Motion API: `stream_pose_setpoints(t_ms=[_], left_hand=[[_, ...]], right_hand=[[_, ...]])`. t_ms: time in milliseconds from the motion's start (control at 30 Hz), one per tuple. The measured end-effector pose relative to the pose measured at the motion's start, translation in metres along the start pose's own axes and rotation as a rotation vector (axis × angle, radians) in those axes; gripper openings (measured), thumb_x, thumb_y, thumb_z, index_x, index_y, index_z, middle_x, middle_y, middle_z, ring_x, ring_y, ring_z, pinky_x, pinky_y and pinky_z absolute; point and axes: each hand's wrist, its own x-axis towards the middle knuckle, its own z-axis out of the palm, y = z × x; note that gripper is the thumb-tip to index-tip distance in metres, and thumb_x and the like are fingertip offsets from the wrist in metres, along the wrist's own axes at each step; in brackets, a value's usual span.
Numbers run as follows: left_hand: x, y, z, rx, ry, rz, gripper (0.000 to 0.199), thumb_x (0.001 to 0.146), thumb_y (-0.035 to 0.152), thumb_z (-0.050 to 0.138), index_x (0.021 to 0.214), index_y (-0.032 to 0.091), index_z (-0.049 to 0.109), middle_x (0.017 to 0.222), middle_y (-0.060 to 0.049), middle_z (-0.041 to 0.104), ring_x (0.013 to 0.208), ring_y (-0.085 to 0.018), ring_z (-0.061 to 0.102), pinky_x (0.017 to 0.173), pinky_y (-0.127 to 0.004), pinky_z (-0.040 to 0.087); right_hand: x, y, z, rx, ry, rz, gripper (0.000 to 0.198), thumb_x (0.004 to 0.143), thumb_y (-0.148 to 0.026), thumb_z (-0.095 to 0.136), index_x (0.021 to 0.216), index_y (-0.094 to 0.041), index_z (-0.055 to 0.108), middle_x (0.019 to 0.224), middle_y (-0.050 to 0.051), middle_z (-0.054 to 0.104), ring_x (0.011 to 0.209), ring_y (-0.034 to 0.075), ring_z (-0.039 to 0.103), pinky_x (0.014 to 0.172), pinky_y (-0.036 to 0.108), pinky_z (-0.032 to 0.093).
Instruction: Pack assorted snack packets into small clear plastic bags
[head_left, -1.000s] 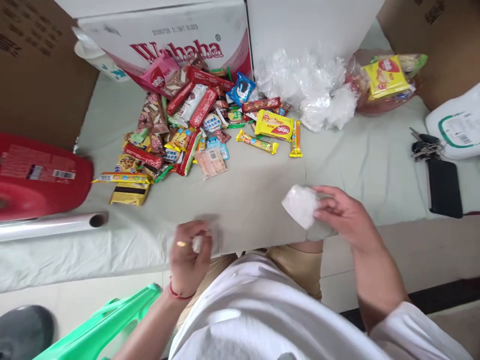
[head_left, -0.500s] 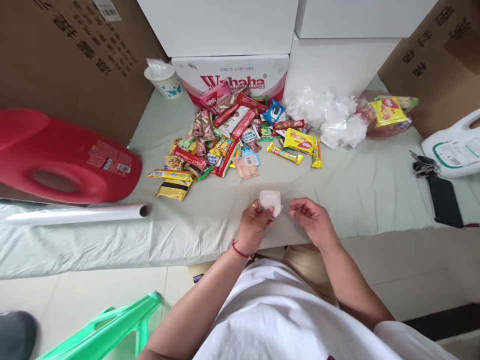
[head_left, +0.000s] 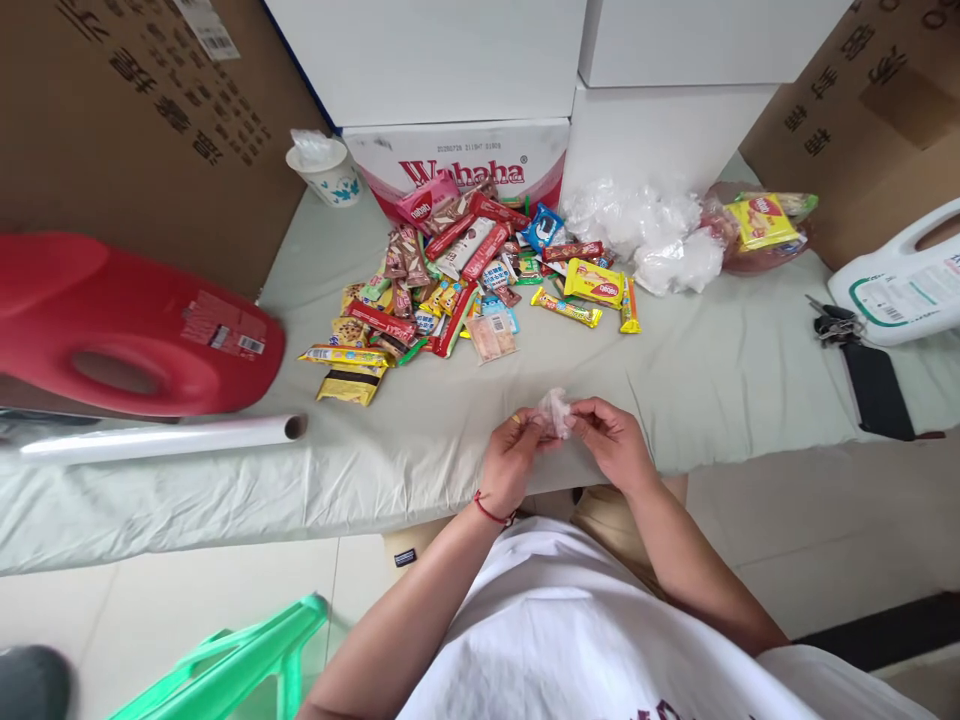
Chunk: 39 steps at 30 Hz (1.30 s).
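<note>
Head view: over the front edge of the desk (head_left: 420, 440), near its middle, both hands meet on one piece of film (head_left: 556, 410). The left hand (head_left: 517, 440) pinches one side between thumb and fingers; the right hand (head_left: 606, 432) grips the other side just as narrowly. Fingertip holds probably suit something so thin and limp, which looks creased, whitish and half see-through.

Along the front edge toward the left corner lies a smooth, glossy roll (head_left: 161, 436), a hollow tube at its end, parallel to the edge. Behind it a hard red jug (head_left: 161, 330) rests on its side. Toward the right edge sit a flat black case (head_left: 876, 388), keys (head_left: 834, 326) and a white bottle (head_left: 900, 295).

Farther back, the snacks (head_left: 465, 255) form a loose heap of shiny, crimped wrappers, seemingly within easy reach. Right of them, clear bags (head_left: 637, 230) bunch in a crinkly mound, beside a reddish bowl (head_left: 752, 264) bearing more packets. At the back, a paper cup (head_left: 339, 188) stands beside a printed box (head_left: 461, 150).
</note>
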Motion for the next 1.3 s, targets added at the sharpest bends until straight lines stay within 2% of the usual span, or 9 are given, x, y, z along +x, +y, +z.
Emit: stream_pose_setpoints(t_ms=[167,500,767,833,933,1000,1067,1167,1300], left_hand=[[0.009,0.003,-0.008,-0.223,0.155,-0.034,0.026,0.074,0.038,0.085,0.08,0.02,0.068,0.079,-0.001,0.069,0.074,-0.014,0.064,0.066,-0.024,0.053],[0.017,0.009,0.0,-0.482,0.11,-0.186,0.011,0.082,0.017,0.072,0.078,0.018,0.061,0.094,-0.005,0.076,0.085,-0.016,0.071,0.084,-0.032,0.058],[0.009,0.013,0.016,-0.303,0.017,-0.192,0.028,0.072,0.025,0.088,0.091,0.02,0.068,0.097,-0.002,0.073,0.089,-0.016,0.07,0.078,-0.031,0.058],[0.012,0.01,0.021,-0.254,0.078,-0.18,0.032,0.07,0.03,0.09,0.088,0.019,0.067,0.086,0.0,0.07,0.076,-0.013,0.066,0.068,-0.026,0.054],[0.016,0.007,0.027,-0.198,0.174,-0.077,0.028,0.075,0.037,0.086,0.08,0.019,0.064,0.072,0.002,0.063,0.062,-0.01,0.055,0.059,-0.022,0.046],[0.016,0.006,0.031,-0.153,0.192,-0.017,0.028,0.08,0.037,0.082,0.073,0.019,0.062,0.065,0.003,0.057,0.058,-0.009,0.049,0.056,-0.022,0.041],[0.014,0.005,0.034,-0.122,0.162,0.001,0.028,0.083,0.037,0.081,0.07,0.02,0.062,0.064,0.003,0.056,0.058,-0.009,0.047,0.057,-0.023,0.04],[0.009,0.005,0.034,-0.093,0.111,-0.008,0.025,0.08,0.037,0.083,0.072,0.02,0.066,0.068,0.003,0.06,0.062,-0.011,0.051,0.061,-0.024,0.043],[0.004,0.008,0.025,-0.112,0.044,-0.07,0.029,0.069,0.035,0.091,0.074,0.019,0.067,0.089,-0.002,0.073,0.086,-0.017,0.067,0.078,-0.029,0.053]], right_hand=[[-0.004,0.008,-0.013,0.07,0.139,0.091,0.035,0.079,-0.055,0.08,0.084,-0.022,0.073,0.063,-0.003,0.055,0.058,0.011,0.043,0.055,0.025,0.036],[-0.014,0.008,-0.039,0.485,0.182,0.314,0.039,0.062,-0.046,0.095,0.076,-0.02,0.07,0.063,-0.006,0.047,0.053,0.006,0.035,0.047,0.02,0.029],[-0.012,0.008,-0.044,0.596,0.14,0.389,0.046,0.061,-0.046,0.096,0.079,-0.02,0.064,0.065,-0.008,0.044,0.05,0.004,0.028,0.045,0.019,0.026],[-0.015,0.01,-0.041,0.446,0.127,0.313,0.044,0.071,-0.055,0.088,0.084,-0.021,0.064,0.068,-0.005,0.047,0.053,0.007,0.035,0.047,0.022,0.033],[-0.023,0.01,-0.036,0.033,0.259,-0.026,0.046,0.084,-0.062,0.074,0.108,-0.024,0.067,0.097,0.006,0.063,0.081,0.018,0.058,0.071,0.034,0.053],[-0.027,0.009,-0.033,-0.227,0.253,-0.249,0.057,0.082,-0.061,0.078,0.124,-0.025,0.064,0.129,0.013,0.061,0.116,0.028,0.058,0.098,0.046,0.052],[-0.028,0.009,-0.032,-0.348,0.188,-0.336,0.051,0.082,-0.058,0.079,0.121,-0.026,0.067,0.139,0.013,0.058,0.131,0.032,0.051,0.111,0.051,0.043],[-0.025,0.01,-0.039,-0.243,0.211,-0.254,0.026,0.094,-0.052,0.068,0.096,-0.027,0.072,0.114,0.008,0.069,0.115,0.028,0.06,0.103,0.044,0.048],[-0.015,0.011,-0.058,0.12,0.223,0.018,0.034,0.091,-0.057,0.069,0.086,-0.024,0.068,0.077,0.0,0.062,0.07,0.016,0.055,0.066,0.029,0.046]])
